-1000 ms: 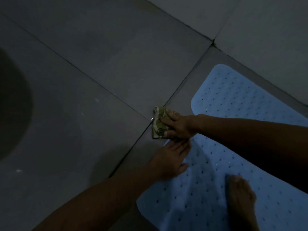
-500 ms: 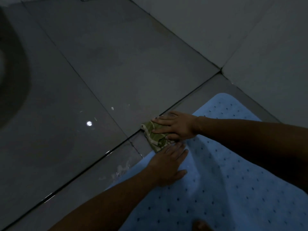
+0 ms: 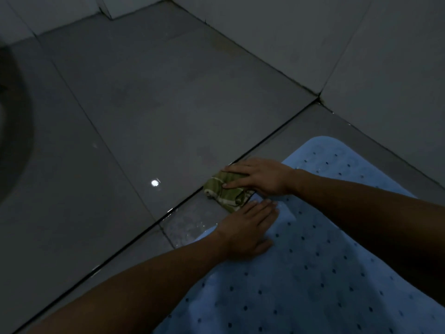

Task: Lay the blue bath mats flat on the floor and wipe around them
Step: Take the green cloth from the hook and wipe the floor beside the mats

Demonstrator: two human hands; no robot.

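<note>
Blue bath mat flat, dotted with holes; right hand presses green cloth.

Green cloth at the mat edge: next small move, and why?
Probably slide the green cloth toward the camera along the mat's edge, onto the wet-looking tile. The right hand presses the cloth flat on the floor beside the blue bath mat, the left hand pins the mat's border, and droplets glint just beyond the cloth.
</note>
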